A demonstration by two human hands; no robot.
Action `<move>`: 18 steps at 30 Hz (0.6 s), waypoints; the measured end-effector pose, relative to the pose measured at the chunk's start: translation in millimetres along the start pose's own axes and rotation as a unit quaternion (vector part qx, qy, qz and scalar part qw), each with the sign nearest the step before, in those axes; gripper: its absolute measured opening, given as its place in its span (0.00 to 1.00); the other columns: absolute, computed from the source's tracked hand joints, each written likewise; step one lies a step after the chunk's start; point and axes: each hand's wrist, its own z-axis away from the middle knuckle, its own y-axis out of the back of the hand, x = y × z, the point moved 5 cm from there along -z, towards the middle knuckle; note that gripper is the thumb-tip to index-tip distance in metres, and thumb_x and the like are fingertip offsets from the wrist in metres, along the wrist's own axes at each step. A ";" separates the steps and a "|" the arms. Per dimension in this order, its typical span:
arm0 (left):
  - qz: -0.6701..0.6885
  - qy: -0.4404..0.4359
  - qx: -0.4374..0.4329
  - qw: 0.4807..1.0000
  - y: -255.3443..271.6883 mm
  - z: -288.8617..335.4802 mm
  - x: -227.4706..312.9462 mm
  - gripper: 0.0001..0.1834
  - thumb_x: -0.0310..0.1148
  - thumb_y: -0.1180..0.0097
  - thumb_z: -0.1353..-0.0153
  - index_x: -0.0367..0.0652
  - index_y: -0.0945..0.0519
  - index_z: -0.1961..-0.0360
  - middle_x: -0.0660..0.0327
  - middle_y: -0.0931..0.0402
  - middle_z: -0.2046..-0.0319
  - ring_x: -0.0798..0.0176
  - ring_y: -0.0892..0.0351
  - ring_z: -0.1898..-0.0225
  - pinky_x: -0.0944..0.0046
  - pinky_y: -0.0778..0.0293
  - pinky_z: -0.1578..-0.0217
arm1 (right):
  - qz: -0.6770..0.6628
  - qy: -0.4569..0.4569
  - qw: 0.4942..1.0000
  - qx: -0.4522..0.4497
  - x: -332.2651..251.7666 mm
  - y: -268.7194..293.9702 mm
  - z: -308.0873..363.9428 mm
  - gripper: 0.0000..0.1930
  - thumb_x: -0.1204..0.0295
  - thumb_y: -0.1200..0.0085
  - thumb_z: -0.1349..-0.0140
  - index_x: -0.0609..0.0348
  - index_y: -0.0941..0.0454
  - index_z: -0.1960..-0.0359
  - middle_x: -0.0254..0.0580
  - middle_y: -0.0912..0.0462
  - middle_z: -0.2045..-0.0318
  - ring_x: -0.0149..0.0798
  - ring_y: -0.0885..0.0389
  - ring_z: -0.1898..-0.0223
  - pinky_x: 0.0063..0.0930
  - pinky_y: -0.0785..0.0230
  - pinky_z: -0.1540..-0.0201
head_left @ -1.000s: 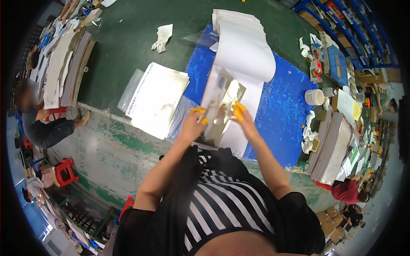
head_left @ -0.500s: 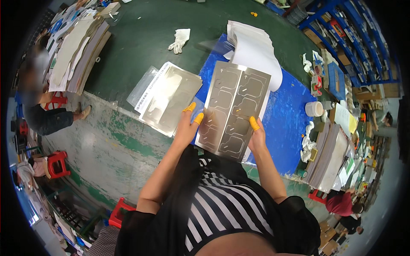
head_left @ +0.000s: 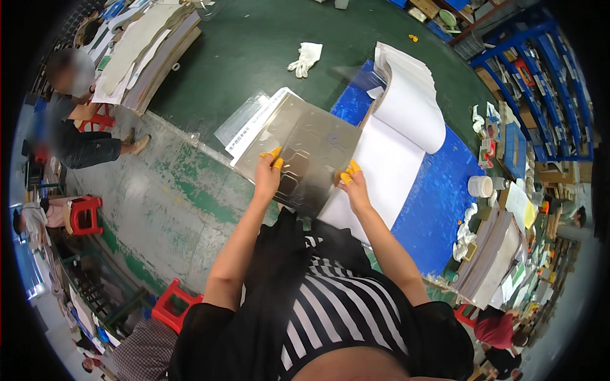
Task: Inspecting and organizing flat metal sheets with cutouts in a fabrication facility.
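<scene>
A thin grey metal sheet (head_left: 321, 149) with etched rounded outlines is held between my two hands, lying over the stack at the left. My left hand (head_left: 267, 178) is closed on its near left edge, and my right hand (head_left: 354, 186) pinches the right edge. Yellow finger cots cover some fingertips on both hands. Under the sheet, a paper strip (head_left: 257, 130) with printed writing and a clear plastic sleeve (head_left: 238, 120) stick out; the sheet hides most of the stack. To the right, a bare white paper page (head_left: 387, 168) lies beside a curled-back pile of pages (head_left: 413, 101).
The papers rest on a blue mat (head_left: 438, 203) on the green table (head_left: 254, 38). A white glove (head_left: 307, 59) lies farther back. A white tub (head_left: 480, 186) and a paper stack (head_left: 486, 254) stand at right; another stack (head_left: 149, 60) and a seated person are at left.
Both hands have carried the metal sheet left, off the white paper and over the stack on the left. The white page beneath is now uncovered. The view has shifted slightly.
</scene>
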 end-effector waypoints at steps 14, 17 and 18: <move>-0.196 -0.042 0.065 0.977 16.2 -83.5 -92.0 0.09 0.20 0.51 0.52 0.35 0.23 0.68 0.47 0.29 0.66 0.45 0.29 0.61 0.54 0.32 0.60 | 0.254 0.167 0.952 0.026 -8.7 -2.7 2.9 0.26 0.80 0.54 0.42 0.58 0.42 0.40 0.46 0.31 0.53 0.38 0.28 0.53 0.26 0.30 0.57; -0.185 -0.043 0.067 0.979 17.4 -84.0 -87.5 0.10 0.20 0.51 0.52 0.35 0.23 0.66 0.49 0.29 0.64 0.45 0.30 0.60 0.54 0.32 0.58 | 0.373 0.202 0.888 0.179 -17.1 69.0 41.8 0.24 0.82 0.52 0.46 0.58 0.36 0.44 0.48 0.31 0.52 0.43 0.30 0.51 0.31 0.32 0.54; -0.184 -0.030 0.053 0.981 15.2 -84.1 -84.5 0.10 0.20 0.51 0.52 0.35 0.23 0.66 0.49 0.29 0.64 0.45 0.30 0.59 0.55 0.33 0.57 | 0.383 0.174 0.875 0.238 -15.7 92.7 56.7 0.25 0.81 0.50 0.47 0.58 0.36 0.44 0.49 0.31 0.52 0.46 0.33 0.50 0.35 0.37 0.49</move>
